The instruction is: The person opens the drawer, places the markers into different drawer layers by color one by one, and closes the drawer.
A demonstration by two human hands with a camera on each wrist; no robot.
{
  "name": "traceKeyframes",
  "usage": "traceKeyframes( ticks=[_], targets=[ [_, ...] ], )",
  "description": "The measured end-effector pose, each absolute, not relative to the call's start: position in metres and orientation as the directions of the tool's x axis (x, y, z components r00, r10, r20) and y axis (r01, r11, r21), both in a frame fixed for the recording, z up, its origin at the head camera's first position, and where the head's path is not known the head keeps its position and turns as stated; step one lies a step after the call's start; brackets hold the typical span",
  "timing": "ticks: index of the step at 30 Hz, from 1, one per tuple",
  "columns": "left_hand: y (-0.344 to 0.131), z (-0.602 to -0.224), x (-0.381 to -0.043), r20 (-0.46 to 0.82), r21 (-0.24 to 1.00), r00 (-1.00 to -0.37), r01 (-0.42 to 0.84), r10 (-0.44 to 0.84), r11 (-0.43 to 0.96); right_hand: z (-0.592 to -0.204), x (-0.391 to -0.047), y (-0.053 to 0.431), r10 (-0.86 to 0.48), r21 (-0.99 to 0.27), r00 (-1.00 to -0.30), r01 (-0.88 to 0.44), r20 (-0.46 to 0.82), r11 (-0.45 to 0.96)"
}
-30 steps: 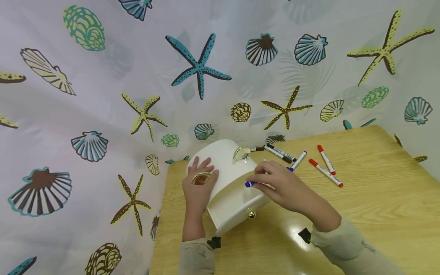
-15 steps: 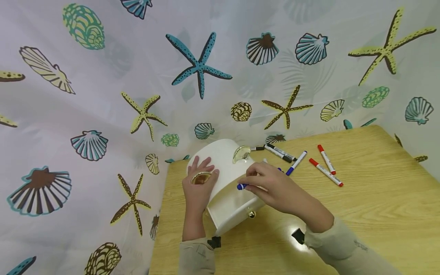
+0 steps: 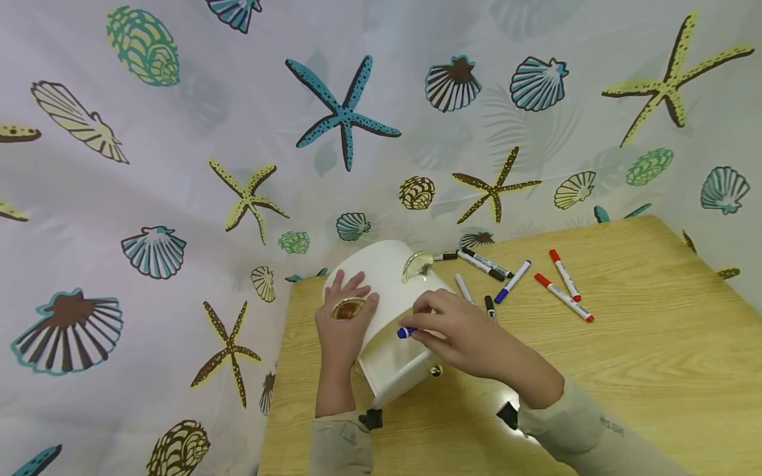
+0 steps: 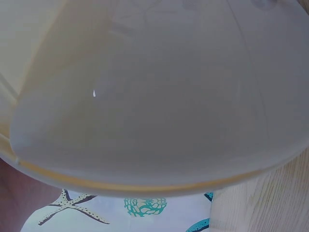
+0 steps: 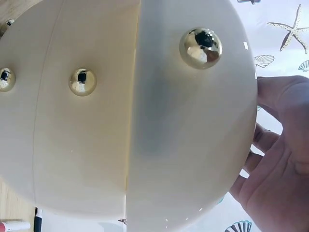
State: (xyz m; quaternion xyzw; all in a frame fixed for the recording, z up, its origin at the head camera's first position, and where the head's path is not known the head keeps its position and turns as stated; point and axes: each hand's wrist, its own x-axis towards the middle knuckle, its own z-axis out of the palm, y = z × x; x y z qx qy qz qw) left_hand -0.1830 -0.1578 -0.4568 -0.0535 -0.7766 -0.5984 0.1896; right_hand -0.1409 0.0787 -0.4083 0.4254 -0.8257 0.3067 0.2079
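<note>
A white rounded drawer box (image 3: 381,264) with gold ear-shaped handles stands on the table, its upper drawer (image 3: 387,370) pulled out. My left hand (image 3: 344,330) rests on the box top with fingers spread, thumb and palm beside one gold handle (image 3: 347,308). Over the open drawer, my right hand (image 3: 446,330) pinches a marker with a blue end (image 3: 405,332); the rest of it is covered by the fingers. In the right wrist view, the right palm (image 5: 285,159) shows beyond the drawer front (image 5: 193,135), whose edge hides the fingertips. The left wrist view is filled by the white box wall (image 4: 159,106).
Behind the right hand lie several markers: a blue one (image 3: 513,281), red ones (image 3: 564,297) farther right, black ones (image 3: 481,264) by the back edge. A black-ended marker (image 3: 490,307) lies close to the right hand. A shell-patterned curtain (image 3: 387,99) hangs behind the wooden table (image 3: 643,344).
My right hand has moved left and slightly down with the marker, farther over the open drawer. A black-ended marker behind it has come into view. The left hand stays in place.
</note>
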Motion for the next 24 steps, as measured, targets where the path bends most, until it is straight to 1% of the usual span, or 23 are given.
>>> traceKeyframes(
  ticks=[3,8,20,24],
  targets=[
    [-0.158,-0.456,-0.182,0.361,0.908,-0.922,0.313,-0.141,0.278,-0.41,-0.14,0.08,-0.574,-0.342,-0.574,-0.816,0.585,0.467],
    [-0.157,-0.456,-0.182,0.372,0.904,-0.918,0.325,-0.137,0.279,-0.409,-0.139,0.082,-0.574,-0.368,-0.586,-0.809,0.572,0.459],
    [-0.156,-0.453,-0.183,0.344,0.915,-0.926,0.295,-0.153,0.275,-0.412,-0.145,0.099,-0.512,-0.369,-0.589,-0.801,0.625,0.471],
    [-0.156,-0.453,-0.182,0.337,0.918,-0.93,0.289,-0.15,0.271,-0.412,-0.145,0.107,-0.489,-0.407,-0.632,-0.769,0.601,0.492]
  ],
)
